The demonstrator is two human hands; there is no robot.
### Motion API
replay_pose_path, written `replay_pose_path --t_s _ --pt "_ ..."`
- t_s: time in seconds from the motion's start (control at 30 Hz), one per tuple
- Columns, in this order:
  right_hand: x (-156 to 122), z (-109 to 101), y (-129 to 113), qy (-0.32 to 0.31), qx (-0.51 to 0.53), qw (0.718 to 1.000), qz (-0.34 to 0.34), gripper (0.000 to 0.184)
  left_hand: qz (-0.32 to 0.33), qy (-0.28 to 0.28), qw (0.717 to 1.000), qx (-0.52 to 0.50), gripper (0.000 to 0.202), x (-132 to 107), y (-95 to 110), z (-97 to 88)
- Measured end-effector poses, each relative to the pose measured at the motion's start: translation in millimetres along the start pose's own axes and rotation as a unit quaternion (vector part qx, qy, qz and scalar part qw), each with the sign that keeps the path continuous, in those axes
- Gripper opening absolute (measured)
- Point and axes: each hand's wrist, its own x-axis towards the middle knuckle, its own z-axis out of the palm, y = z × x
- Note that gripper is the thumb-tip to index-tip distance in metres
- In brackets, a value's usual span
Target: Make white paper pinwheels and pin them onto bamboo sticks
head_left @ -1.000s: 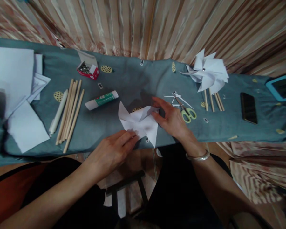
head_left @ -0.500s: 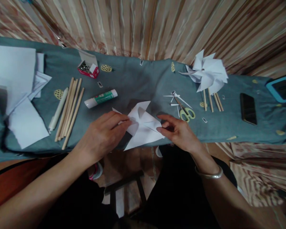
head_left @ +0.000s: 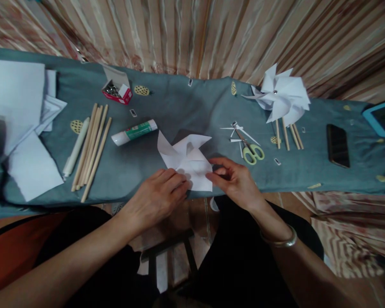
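Between my hands, near the front edge of the cloth-covered table, is a white paper pinwheel (head_left: 192,159) with its blades curled up. My left hand (head_left: 162,192) is closed on its lower left side, fingertips pressed on the paper. From the right, my right hand (head_left: 234,179) pinches the pinwheel's edge between thumb and index finger. A glue stick (head_left: 134,131) lies to the upper left of the pinwheel. Green-handled scissors (head_left: 250,150) rest to its right among thin paper scraps (head_left: 232,128).
Left are wooden sticks (head_left: 91,147), a pale candle-like tube (head_left: 77,147), white paper sheets (head_left: 16,92) and a red box of small metal pieces (head_left: 117,92). Right are finished pinwheels (head_left: 284,92) on sticks, a phone (head_left: 338,145) and a blue-framed device (head_left: 383,117).
The pinwheel has turned between my hands, and its blades point in new directions. My left hand has moved right and down to its lower edge; my right hand has shifted slightly left.
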Motion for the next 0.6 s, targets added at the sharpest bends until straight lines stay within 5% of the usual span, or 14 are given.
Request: replay_pose_path --t_s 0.27,0.6 --pt "-2.6 -8.7 -3.2 0.031 -0.11 0.992 -0.046 0.028 -0.022 -0.05 0.998 -0.006 0.019 -0.5 -0.4 1.8" --pt "-4.7 -11.6 -1.3 0.067 -0.225 0.96 -0.151 0.033 -0.028 -0.03 0.999 -0.034 0.014 -1.1 -3.3 0.0"
